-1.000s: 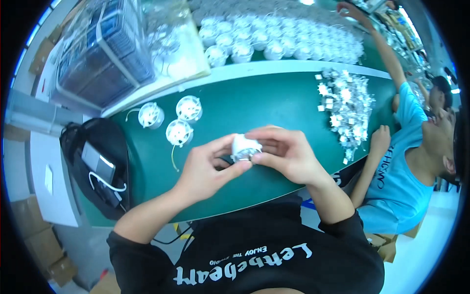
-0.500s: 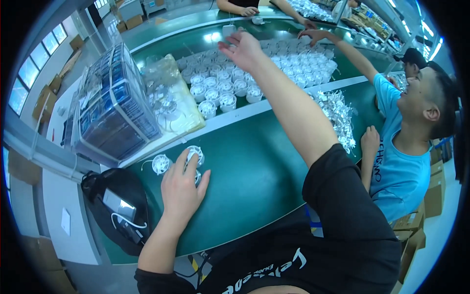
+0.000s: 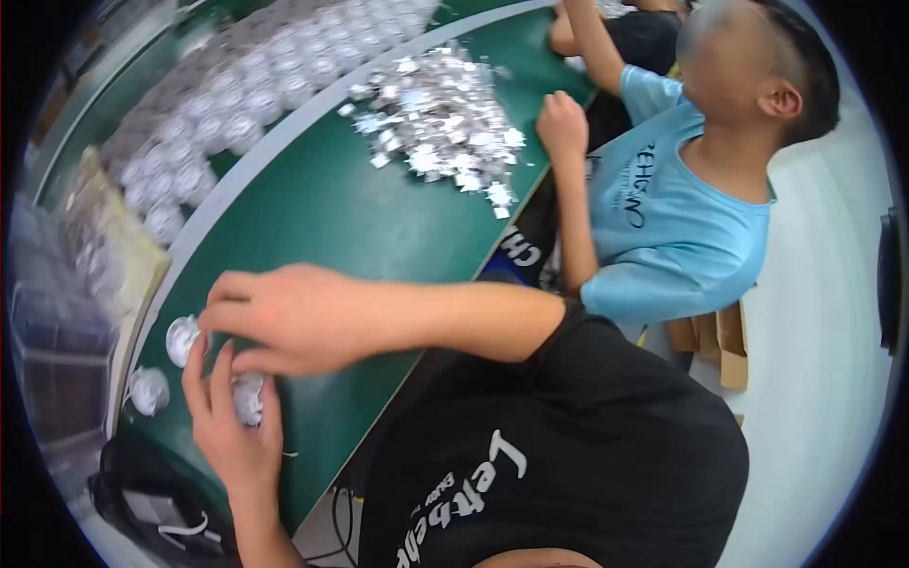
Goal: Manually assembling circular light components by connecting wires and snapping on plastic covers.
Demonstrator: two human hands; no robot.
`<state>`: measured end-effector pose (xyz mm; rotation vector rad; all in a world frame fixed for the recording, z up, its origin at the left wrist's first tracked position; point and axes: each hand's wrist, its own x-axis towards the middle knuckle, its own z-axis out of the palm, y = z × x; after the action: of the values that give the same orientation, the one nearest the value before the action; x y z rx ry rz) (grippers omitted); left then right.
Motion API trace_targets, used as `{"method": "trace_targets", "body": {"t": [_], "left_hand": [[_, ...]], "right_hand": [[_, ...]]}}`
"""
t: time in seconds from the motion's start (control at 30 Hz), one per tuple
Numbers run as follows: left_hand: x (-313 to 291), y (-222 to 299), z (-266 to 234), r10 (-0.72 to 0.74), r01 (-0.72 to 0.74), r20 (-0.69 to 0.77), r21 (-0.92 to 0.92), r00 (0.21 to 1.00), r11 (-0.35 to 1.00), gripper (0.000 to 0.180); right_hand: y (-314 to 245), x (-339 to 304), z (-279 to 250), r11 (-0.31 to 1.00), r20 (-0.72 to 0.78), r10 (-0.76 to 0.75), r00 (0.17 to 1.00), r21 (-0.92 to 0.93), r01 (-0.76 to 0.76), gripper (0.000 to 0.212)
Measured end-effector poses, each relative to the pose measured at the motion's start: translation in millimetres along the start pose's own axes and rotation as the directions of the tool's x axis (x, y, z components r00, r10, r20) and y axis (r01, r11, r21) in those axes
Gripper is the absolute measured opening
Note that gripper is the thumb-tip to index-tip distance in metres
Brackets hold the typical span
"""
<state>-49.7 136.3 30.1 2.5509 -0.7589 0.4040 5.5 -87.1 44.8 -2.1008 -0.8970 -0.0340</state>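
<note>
Three white round plastic parts, shaped like small fan housings, lie near the left end of the green table. My left hand [image 3: 235, 426] has its thumb and fingers around the nearest part [image 3: 248, 398], closed on it. Over it reaches my right hand [image 3: 289, 317], palm down, fingers bent and thumb apart, with nothing visible in its grasp. Its fingertips, and those of my left hand, come close to a second part [image 3: 182, 341]; contact is hard to tell. The third part [image 3: 149, 390] sits farther left, untouched, with a thin wire.
A heap of small silvery-white pieces [image 3: 440, 118] covers the table farther off. Beyond a pale rail [image 3: 222, 194] stand rows of similar white parts [image 3: 256, 90]. A black bag [image 3: 156, 492] lies at the near left. A co-worker in a blue shirt [image 3: 682, 208] sits at the right.
My right hand has come back from the far rows to beside my left hand. The view has swung right. My left hand has shifted its fingers around one part.
</note>
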Motion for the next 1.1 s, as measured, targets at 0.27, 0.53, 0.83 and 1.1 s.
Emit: {"method": "trace_targets", "body": {"t": [0.27,0.53,0.83,1.1], "left_hand": [[9,-1,-36,-0.376,0.381,0.066,-0.069,0.924,0.922,0.054],[27,-5,-19,0.152,-0.201,0.335,0.117,0.93,0.973,0.051],[16,-33,1,0.276,-0.2,0.312,-0.255,0.909,0.946,0.055],[4,-7,1,0.116,-0.039,0.246,-0.296,0.962,0.954,0.067]], "right_hand": [[18,-44,13,0.992,-0.051,0.111,0.992,0.072,-0.107,0.047],[40,-52,6,0.99,-0.218,0.052,0.975,0.142,-0.021,0.037],[22,-61,20,0.887,-0.241,0.342,0.908,0.402,-0.227,0.024],[-4,-69,12,0.933,0.016,0.303,0.953,0.197,-0.3,0.016]]}}
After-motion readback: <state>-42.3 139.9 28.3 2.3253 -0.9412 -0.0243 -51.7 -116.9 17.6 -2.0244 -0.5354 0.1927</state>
